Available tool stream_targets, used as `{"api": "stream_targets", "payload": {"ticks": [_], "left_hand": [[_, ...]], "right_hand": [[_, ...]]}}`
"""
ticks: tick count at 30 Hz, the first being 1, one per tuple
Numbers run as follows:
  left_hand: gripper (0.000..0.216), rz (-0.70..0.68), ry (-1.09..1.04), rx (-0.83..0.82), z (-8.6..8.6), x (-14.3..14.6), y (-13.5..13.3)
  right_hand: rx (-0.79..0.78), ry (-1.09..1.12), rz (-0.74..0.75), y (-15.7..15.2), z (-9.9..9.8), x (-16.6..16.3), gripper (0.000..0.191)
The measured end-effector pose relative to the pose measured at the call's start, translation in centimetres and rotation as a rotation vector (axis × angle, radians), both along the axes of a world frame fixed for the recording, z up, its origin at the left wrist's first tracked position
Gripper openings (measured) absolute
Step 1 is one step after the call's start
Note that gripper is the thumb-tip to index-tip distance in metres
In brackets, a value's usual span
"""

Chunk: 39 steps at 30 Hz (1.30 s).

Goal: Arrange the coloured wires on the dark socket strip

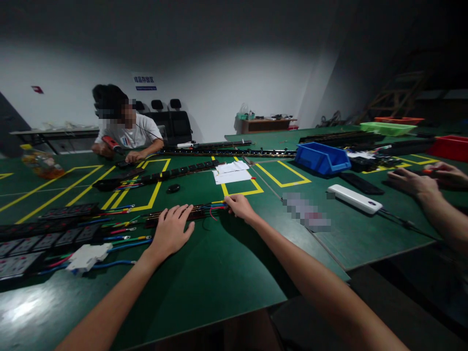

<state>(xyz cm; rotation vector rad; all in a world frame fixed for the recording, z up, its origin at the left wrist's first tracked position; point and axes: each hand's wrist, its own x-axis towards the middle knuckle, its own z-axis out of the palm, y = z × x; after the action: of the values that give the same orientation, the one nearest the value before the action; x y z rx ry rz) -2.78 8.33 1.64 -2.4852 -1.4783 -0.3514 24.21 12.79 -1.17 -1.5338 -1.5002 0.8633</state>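
Observation:
My left hand [172, 229] lies over a dark strip with copper-coloured bars [199, 213], its fingers stretched out and resting on it. From the right end of that strip run several coloured wires [216, 207], blue, red and yellow among them. My right hand [239, 207] pinches the ends of these wires; the exact tips are hidden by the fingers. Left of my left hand lie several black-and-grey modules [54, 239] with coloured leads ending in ring lugs. A white plastic piece [87, 257] sits on top of some leads.
Across the green table [219, 282], a person [127, 129] holds a red power drill [112, 144]. White papers [232, 173], a blue bin [321, 158] and a white power strip [354, 199] lie beyond my hands. Another person's hands [417, 183] work at the right. A bottle [42, 163] stands far left.

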Motion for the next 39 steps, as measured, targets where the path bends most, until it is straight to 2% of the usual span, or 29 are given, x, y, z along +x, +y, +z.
{"api": "stream_targets", "payload": {"ticks": [9,15,21,25,30,36,39], "left_hand": [[0.056,-0.032,-0.006,0.028,0.0,0.2,-0.2],[0.054,-0.031,0.003,0.034,-0.1,0.0,-0.1],[0.063,0.027,0.018,0.039,-0.3,-0.2,0.1],[0.067,0.095,0.05,0.029,-0.7,-0.2,0.3],[0.069,0.115,0.063,-0.022,-0.9,-0.2,0.4],[0.07,0.107,0.059,-0.029,-0.9,-0.3,0.4],[0.069,0.105,0.062,-0.034,-0.8,-0.3,0.4]], "right_hand": [[-0.058,0.084,-0.017,0.2,0.3,-0.3,0.036],[-0.035,-0.032,0.007,0.2,0.4,0.6,0.037],[-0.054,-0.11,0.071,0.1,0.9,1.6,0.049],[-0.136,-0.051,0.124,-0.2,1.3,1.6,0.045],[-0.232,0.103,0.147,-0.7,2.0,1.2,0.034],[-0.244,0.208,0.14,-1.2,2.4,0.8,0.03],[-0.245,0.205,0.133,-1.2,2.3,0.8,0.034]]}}
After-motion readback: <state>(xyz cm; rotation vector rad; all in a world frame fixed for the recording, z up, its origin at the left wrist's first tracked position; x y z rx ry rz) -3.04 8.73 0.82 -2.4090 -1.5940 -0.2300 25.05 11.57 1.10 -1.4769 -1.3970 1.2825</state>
